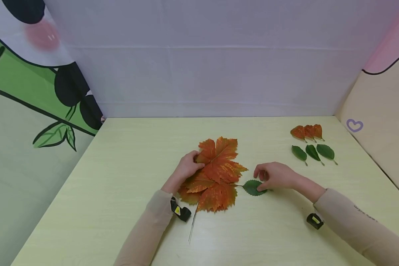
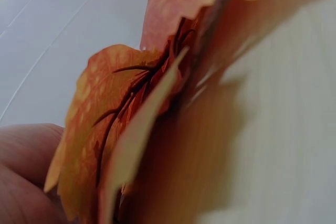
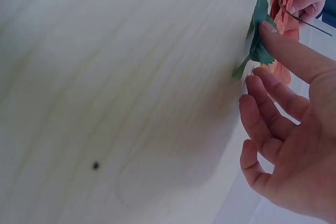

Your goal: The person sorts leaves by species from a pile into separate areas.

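Note:
My left hand [image 1: 188, 165] grips the left edge of a bunch of orange maple leaves [image 1: 219, 162], thumb on top and fingers reaching behind. In the left wrist view the leaves [image 2: 110, 93] stand close to the camera, showing dark veins and stems. My right hand [image 1: 277, 175] is over a green serrated leaf [image 1: 251, 187] just right of the bunch. Its thumb touches that leaf [image 3: 257, 40], while the other fingers, loosely bent, appear apart from it. A thin stem from the orange bunch meets the green leaf's left tip.
At the back right of the table [image 1: 136, 155], three small orange leaves [image 1: 308, 132] lie in a row. Three green leaves [image 1: 312, 152] lie just in front of them. A grey-lilac cloth wall [image 1: 203, 81] stands behind the table.

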Demonstrator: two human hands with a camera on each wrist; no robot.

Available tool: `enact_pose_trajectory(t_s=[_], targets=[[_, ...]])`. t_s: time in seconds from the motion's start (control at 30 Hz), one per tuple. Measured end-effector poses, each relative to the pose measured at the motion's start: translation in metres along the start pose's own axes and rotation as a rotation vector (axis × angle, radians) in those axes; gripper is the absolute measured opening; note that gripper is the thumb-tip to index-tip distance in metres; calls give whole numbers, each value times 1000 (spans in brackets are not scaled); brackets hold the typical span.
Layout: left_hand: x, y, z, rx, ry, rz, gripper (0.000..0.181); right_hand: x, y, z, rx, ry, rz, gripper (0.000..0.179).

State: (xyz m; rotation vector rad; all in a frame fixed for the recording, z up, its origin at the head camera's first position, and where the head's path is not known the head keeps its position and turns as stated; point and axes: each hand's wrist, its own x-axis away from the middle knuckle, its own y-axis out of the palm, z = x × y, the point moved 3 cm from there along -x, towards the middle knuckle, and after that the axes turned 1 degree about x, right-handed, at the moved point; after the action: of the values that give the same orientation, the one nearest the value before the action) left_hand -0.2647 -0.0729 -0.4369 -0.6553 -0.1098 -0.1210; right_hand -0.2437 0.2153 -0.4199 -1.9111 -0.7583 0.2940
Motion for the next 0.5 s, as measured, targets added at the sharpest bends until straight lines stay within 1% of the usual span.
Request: enact_pose_trajectory(t_s=[0.2,0.5], targets=[[0,1,0,-9,-1,-3,36,-1,-2,3,-29,19,-17,24],[1,-1,1,-12,6,1,37,-1,-12,17,-78,36,18,21]])
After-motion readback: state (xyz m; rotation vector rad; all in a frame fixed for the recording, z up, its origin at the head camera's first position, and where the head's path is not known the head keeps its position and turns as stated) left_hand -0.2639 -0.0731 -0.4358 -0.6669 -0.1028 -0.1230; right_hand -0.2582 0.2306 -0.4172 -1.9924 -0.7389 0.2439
